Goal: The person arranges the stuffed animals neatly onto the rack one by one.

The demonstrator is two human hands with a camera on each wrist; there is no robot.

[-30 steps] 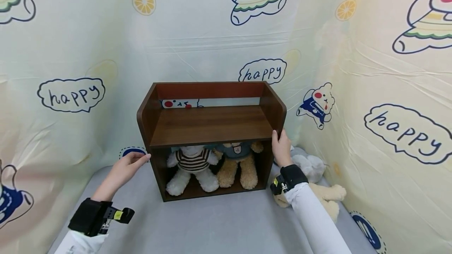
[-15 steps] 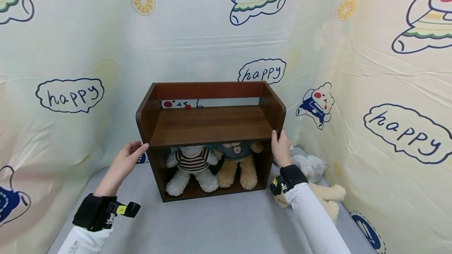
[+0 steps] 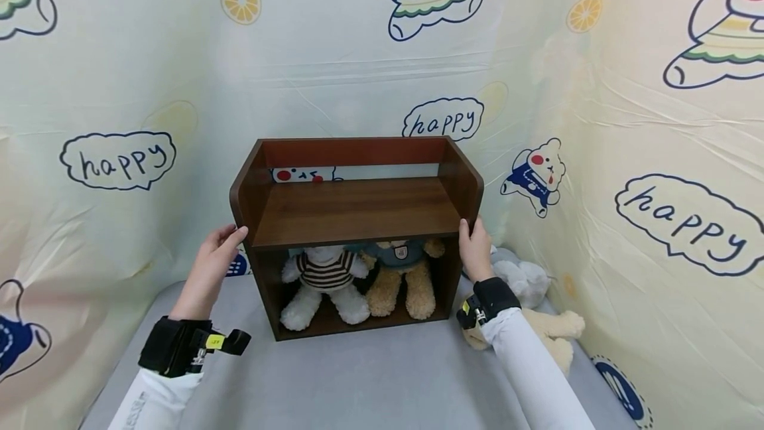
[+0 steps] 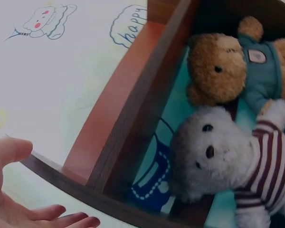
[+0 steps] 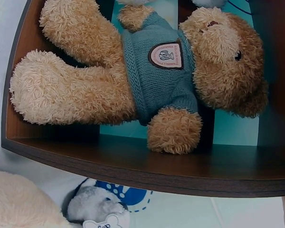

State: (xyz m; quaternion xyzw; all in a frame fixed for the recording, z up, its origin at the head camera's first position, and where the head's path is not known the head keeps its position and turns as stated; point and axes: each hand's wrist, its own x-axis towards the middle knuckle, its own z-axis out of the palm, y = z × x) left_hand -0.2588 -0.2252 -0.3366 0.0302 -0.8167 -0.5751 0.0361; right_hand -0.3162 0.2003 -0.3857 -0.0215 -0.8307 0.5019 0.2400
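A dark brown wooden shelf (image 3: 358,212) stands upright with its open front towards me. My right hand (image 3: 475,254) grips its right side panel, thumb at the front edge and fingers along the outside. At the left panel is my left hand (image 3: 216,261), thumb tip right at the front edge; in the left wrist view its fingers (image 4: 61,218) are spread outside the panel. In the lower compartment sit a white teddy bear (image 4: 204,156) in a striped shirt and a brown teddy bear (image 5: 166,66) in a teal sweater, their heads partly hidden in the head view by the shelf board.
A grey plush toy (image 3: 525,277) and a cream plush toy (image 3: 555,334) lie right of the shelf, partly behind my right arm. Printed cloth (image 3: 334,52) hangs behind and on both sides. A grey surface (image 3: 358,383) lies under the shelf.
My left hand has moved up along the shelf's left panel, its wrist swinging to the right. My right hand, the shelf and the plush toys stay where they were.
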